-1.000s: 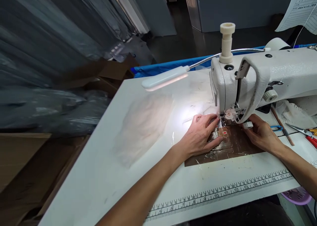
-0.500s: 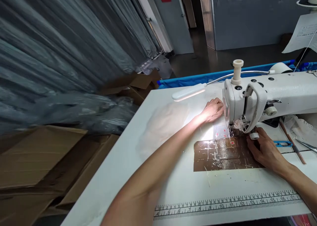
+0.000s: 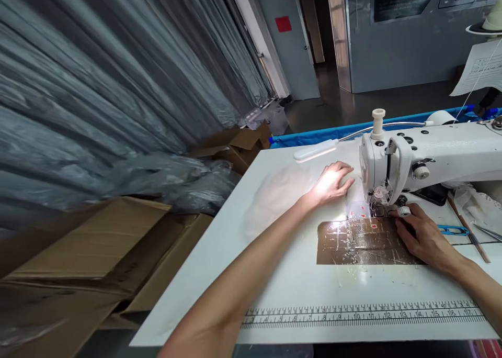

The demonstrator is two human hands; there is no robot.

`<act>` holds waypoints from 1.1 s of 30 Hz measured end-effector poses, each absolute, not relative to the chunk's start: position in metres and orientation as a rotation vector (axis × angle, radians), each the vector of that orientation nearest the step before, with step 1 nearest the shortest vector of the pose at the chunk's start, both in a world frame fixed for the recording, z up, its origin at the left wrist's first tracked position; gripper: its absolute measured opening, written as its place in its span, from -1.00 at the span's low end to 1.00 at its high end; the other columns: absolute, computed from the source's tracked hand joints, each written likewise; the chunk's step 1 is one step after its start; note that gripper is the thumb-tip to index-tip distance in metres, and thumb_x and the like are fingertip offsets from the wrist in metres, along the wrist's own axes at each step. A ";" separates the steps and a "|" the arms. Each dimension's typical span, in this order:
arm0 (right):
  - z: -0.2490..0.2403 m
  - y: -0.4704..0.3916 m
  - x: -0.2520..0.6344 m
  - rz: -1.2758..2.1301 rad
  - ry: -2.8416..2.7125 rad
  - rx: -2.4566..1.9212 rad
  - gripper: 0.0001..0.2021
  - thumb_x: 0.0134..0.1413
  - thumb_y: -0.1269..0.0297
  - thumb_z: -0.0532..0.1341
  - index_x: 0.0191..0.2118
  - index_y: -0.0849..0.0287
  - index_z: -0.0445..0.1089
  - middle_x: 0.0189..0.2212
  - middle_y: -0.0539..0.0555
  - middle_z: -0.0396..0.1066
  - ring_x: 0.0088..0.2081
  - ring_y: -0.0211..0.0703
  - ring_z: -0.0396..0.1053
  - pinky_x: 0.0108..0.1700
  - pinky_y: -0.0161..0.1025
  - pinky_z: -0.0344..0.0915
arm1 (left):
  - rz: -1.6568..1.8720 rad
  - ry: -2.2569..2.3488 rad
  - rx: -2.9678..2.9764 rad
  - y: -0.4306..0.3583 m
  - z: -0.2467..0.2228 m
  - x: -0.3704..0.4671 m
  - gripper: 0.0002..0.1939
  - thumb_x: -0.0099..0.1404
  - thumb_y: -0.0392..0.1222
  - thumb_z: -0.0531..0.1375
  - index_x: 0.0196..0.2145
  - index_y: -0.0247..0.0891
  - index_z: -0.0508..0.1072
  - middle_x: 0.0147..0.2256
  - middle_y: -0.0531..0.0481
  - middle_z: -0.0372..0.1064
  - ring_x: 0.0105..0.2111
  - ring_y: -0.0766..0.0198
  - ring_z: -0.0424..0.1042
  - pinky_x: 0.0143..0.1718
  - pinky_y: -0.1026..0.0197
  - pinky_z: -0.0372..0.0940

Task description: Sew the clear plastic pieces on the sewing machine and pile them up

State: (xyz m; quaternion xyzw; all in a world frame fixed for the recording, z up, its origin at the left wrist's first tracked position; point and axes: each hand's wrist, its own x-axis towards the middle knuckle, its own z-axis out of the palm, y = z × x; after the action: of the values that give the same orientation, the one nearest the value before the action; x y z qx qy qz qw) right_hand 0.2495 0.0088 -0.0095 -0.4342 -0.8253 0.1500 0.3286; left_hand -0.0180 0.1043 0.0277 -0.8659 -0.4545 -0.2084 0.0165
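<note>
My left hand is over the white table just left of the sewing machine, its fingers stretched and apart with nothing visible in them. Close to the presser foot, my right hand has its thumb and index finger bent toward each other beside the white knob. Whatever lies between those fingertips is too small or hidden to make out. Brown tape covers the table in front of the needle, and a pale strip with red marks lies behind it.
A printed ruler runs along the front of the table. A lamp lights the work area. Right of my hand lie a blue thread snipper, a brown stick and tweezers. Cardboard boxes stand left.
My left hand has drawn slightly away from the machine head and its fingers have spread. The right hand stays beside the presser foot. The camera view has shifted a little.
</note>
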 end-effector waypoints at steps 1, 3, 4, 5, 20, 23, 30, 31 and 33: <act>-0.009 0.008 0.250 0.379 -2.174 -1.132 -0.74 0.24 0.29 0.02 -0.18 0.18 0.45 -0.19 0.20 0.36 -0.21 -0.06 0.41 -0.15 -0.06 0.43 | -0.655 -1.403 -2.690 0.095 0.027 -0.021 -0.75 0.37 -0.16 0.04 -0.14 -0.29 0.45 -0.17 -0.16 0.42 -0.14 0.12 0.41 -0.10 0.05 0.33; -0.009 0.007 0.249 0.350 -2.208 -1.133 -0.72 0.25 0.29 0.01 -0.15 0.17 0.47 -0.19 0.20 0.35 -0.25 -0.07 0.40 -0.16 -0.04 0.44 | -0.671 -1.381 -2.703 0.077 0.025 -0.026 -0.76 0.40 -0.15 0.02 -0.19 -0.26 0.46 -0.24 -0.10 0.43 -0.19 0.17 0.42 -0.13 0.09 0.32; -0.008 0.006 0.249 0.338 -2.227 -1.131 -0.71 0.26 0.28 0.01 -0.13 0.17 0.47 -0.19 0.20 0.35 -0.26 -0.08 0.39 -0.16 -0.04 0.44 | -0.702 -1.374 -2.716 0.069 0.024 -0.026 -0.75 0.41 -0.14 0.01 -0.21 -0.24 0.46 -0.26 -0.07 0.43 -0.22 0.21 0.42 -0.14 0.12 0.31; -0.008 0.005 0.249 0.326 -2.245 -1.130 -0.70 0.27 0.28 0.00 -0.11 0.17 0.47 -0.18 0.21 0.35 -0.28 -0.08 0.39 -0.17 -0.04 0.44 | -0.723 -1.375 -2.729 0.062 0.023 -0.026 -0.75 0.42 -0.13 0.01 -0.22 -0.23 0.46 -0.27 -0.05 0.42 -0.24 0.24 0.42 -0.16 0.16 0.31; -0.007 0.002 0.247 0.270 -2.270 -1.116 -0.69 0.28 0.31 -0.01 -0.10 0.20 0.46 -0.18 0.22 0.32 -0.28 -0.08 0.41 -0.23 -0.10 0.46 | -0.435 -1.343 -2.720 0.067 0.003 -0.025 -0.65 0.46 -0.14 -0.08 -0.15 -0.31 0.46 -0.20 -0.16 0.41 -0.13 0.14 0.41 -0.09 0.07 0.28; -0.007 0.002 0.247 0.271 -2.277 -1.087 -0.70 0.27 0.33 -0.01 -0.11 0.21 0.46 -0.18 0.22 0.34 -0.31 -0.11 0.41 -0.25 -0.12 0.48 | -0.403 -1.332 -2.738 0.069 0.002 -0.029 -0.64 0.47 -0.20 -0.12 -0.06 -0.31 0.43 -0.11 -0.18 0.44 -0.04 0.15 0.41 -0.02 0.06 0.29; -0.001 -0.004 0.245 0.242 -2.316 -0.846 -0.69 0.29 0.35 0.00 -0.01 0.17 0.45 -0.20 0.18 0.40 -0.28 -0.14 0.45 -0.28 -0.18 0.50 | -0.470 -1.431 -2.690 0.039 0.013 -0.066 -0.58 0.44 -0.23 -0.09 0.20 -0.27 0.24 0.21 -0.24 0.23 0.20 0.10 0.26 0.14 -0.05 0.28; 0.002 -0.006 0.243 0.226 -2.311 -0.768 -0.70 0.28 0.37 0.02 -0.01 0.15 0.44 -0.21 0.16 0.41 -0.27 -0.15 0.46 -0.29 -0.21 0.49 | -0.500 -1.477 -2.650 0.032 0.017 -0.076 -0.57 0.44 -0.22 -0.08 0.21 -0.25 0.23 0.21 -0.23 0.23 0.20 0.10 0.27 0.15 -0.06 0.28; 0.008 -0.011 0.241 0.172 -2.294 -0.605 -0.69 0.25 0.42 0.05 0.04 0.11 0.39 -0.24 0.12 0.45 -0.27 -0.17 0.45 -0.30 -0.25 0.47 | -0.549 -1.586 -2.542 0.018 0.023 -0.094 -0.58 0.44 -0.20 -0.05 0.21 -0.24 0.23 0.18 -0.22 0.26 0.18 0.10 0.29 0.15 -0.06 0.29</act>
State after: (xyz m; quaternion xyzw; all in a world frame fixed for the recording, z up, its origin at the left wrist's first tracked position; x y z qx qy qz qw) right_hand 0.2407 -0.0114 0.0080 -0.2360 -0.8950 0.0672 0.3724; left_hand -0.0943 0.0181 0.0226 -0.8337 -0.5200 -0.1799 0.0477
